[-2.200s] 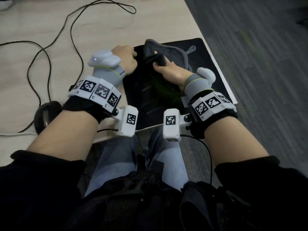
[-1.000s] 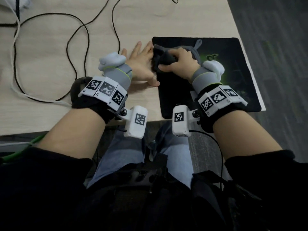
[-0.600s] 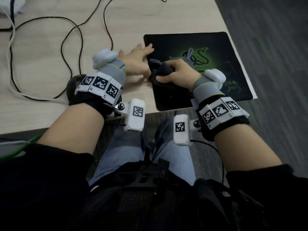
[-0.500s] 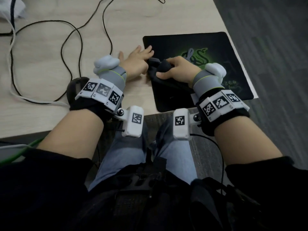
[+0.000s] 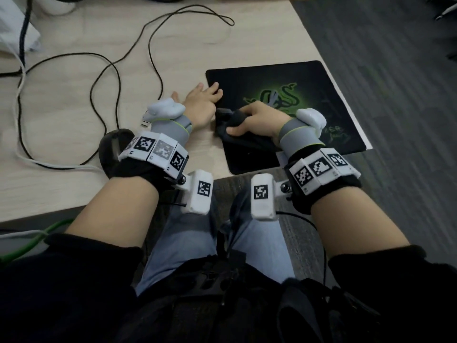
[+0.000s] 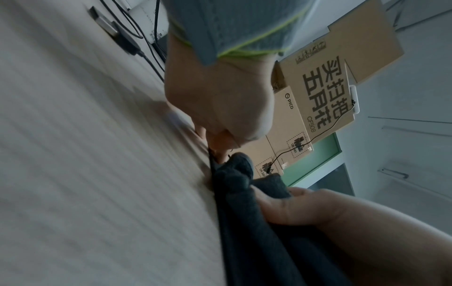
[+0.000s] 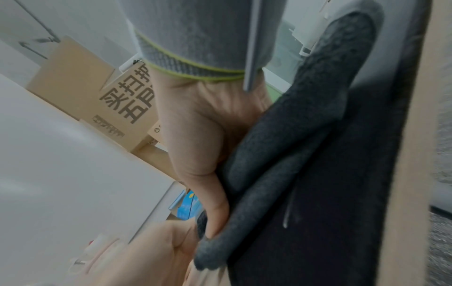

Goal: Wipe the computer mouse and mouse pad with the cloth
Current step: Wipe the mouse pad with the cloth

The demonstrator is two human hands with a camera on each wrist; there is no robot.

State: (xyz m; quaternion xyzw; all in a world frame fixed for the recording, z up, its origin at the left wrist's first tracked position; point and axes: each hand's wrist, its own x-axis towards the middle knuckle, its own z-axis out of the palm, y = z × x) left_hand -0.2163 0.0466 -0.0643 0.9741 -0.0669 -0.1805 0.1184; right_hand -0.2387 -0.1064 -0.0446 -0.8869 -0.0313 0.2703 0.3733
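Note:
The black mouse pad [image 5: 296, 78] with a green logo lies at the desk's right edge. My right hand [image 5: 249, 118] grips a bunched dark grey cloth [image 5: 231, 123] on the pad's near left part; the right wrist view shows my thumb and fingers curled round the cloth [image 7: 293, 135] over the pad [image 7: 342, 222]. My left hand [image 5: 204, 99] lies flat with its fingers straight, the fingertips touching the pad's left edge. In the left wrist view the cloth [image 6: 240, 174] sits just beyond my left hand [image 6: 220, 100]. The black mouse [image 5: 111, 149] rests on the desk, partly hidden under my left wrist.
Black cables [image 5: 103, 78] loop over the wooden desk [image 5: 61, 194] to the left, with a USB plug [image 5: 146, 123] by my left wrist and a white cable [image 5: 49, 164] nearer. Cardboard boxes [image 6: 318, 87] stand at the back. The desk edge and grey floor [image 5: 395, 70] lie right of the pad.
My right hand has bunched the spread cloth and drawn it from the pad's far part to its near left. My left hand opened from a fist and lies flat at the pad's edge.

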